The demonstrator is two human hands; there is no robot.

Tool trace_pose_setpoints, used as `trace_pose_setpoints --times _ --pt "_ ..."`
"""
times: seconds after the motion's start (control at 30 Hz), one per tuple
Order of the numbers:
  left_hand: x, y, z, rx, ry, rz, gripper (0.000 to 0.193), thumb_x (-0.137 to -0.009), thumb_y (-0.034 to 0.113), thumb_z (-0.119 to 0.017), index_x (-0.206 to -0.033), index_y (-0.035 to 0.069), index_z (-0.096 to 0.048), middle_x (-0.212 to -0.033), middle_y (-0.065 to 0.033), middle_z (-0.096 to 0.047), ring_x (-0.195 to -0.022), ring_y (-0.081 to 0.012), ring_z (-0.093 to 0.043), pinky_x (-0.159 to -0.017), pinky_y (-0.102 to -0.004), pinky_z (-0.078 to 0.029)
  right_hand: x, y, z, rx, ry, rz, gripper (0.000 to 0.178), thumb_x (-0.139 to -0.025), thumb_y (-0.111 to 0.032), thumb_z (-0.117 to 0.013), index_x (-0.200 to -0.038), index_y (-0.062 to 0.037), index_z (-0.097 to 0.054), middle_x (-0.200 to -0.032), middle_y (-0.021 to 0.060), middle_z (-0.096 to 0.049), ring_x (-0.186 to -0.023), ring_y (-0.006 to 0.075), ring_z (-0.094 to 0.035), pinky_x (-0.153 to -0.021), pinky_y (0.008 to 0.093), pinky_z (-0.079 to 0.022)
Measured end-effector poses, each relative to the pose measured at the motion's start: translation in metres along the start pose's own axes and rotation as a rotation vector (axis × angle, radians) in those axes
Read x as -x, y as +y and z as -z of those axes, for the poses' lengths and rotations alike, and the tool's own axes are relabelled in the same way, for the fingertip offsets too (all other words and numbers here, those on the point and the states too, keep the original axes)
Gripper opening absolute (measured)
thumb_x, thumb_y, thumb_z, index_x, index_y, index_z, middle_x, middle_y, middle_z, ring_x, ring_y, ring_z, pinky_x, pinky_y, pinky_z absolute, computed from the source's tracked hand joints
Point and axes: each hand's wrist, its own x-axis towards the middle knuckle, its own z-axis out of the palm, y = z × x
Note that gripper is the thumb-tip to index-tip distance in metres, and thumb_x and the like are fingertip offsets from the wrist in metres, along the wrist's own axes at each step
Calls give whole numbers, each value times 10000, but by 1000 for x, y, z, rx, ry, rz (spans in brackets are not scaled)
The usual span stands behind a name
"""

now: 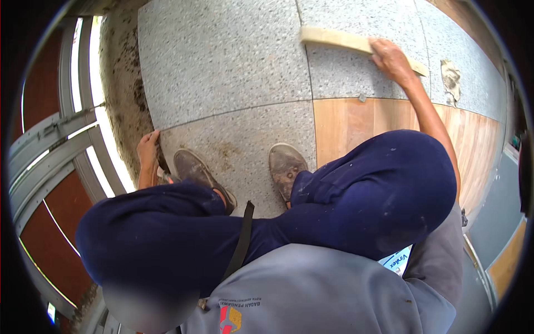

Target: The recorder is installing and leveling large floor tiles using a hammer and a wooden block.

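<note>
My right hand (391, 60) is wrapped round a pale wooden batten (340, 40) toward its right end. The batten slants over grey speckled floor tiles (228, 61) at the far side; I cannot tell whether it touches them. At the left, my left hand (147, 149) is closed, its fingers bent in beside the corner of the nearer speckled tile (233, 125). What those fingers grip, if anything, is hidden. Both my shoes (288, 167) stand on that nearer tile, which bears brownish dirt.
Wood-patterned tiles (347, 125) lie at the right, a small grey chip (362, 98) on their joint. A crumpled beige cloth or scrap (450, 78) lies farther right. A strip of rough bare ground (123, 72) runs along the left, beside a metal gate with brown panels (69, 209).
</note>
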Motion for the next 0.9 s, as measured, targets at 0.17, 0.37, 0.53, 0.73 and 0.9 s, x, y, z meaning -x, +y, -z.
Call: trace_pose_setpoints --times 0.17,0.37,0.53,0.73,0.9 --pt "-8 1 -13 -79 14 -122 280 -921 164 -754 -1138 -12 -744 -1015 -35 -730 -908 -148 -644 -835 -286 -502 -10 -21 1 29 18 -3 324 -921 -6 -621 -1242 -44 -651 -991 117 -693 -1025 275 -667 -955 421 -542" --pt "-3 11 -16 -165 54 -144 322 -892 168 -765 -1157 -13 -745 -1032 -72 -749 -951 -165 -668 -874 -304 -513 -44 -15 1 -33 32 -3 430 -841 -21 -647 -1270 -46 -621 -1067 146 -667 -1096 331 -624 -935 451 -495" --pt "12 45 -33 -417 155 -315 407 -893 228 -769 -1208 -25 -720 -1148 -171 -743 -1036 -276 -714 -921 -371 -533 -44 -24 15 -51 -139 -128 540 -828 -61 -713 -1353 -31 -589 -1173 157 -663 -1151 339 -608 -1004 456 -470" --pt "4 51 -32 -533 125 -367 426 -898 221 -772 -1242 -21 -703 -1140 -171 -741 -1043 -269 -710 -945 -368 -529 -44 -24 15 -54 -99 -59 658 -815 -86 -749 -1434 -36 -532 -1354 171 -615 -1296 339 -548 -1086 467 -414" --pt "-10 31 -32 -493 130 -398 462 -897 226 -774 -1266 -37 -683 -1197 -202 -724 -1098 -292 -696 -975 -384 -519 -24 11 -4 19 -153 -211 558 -860 -53 -676 -1409 -76 -576 -1308 191 -649 -1241 355 -595 -1072 484 -423"
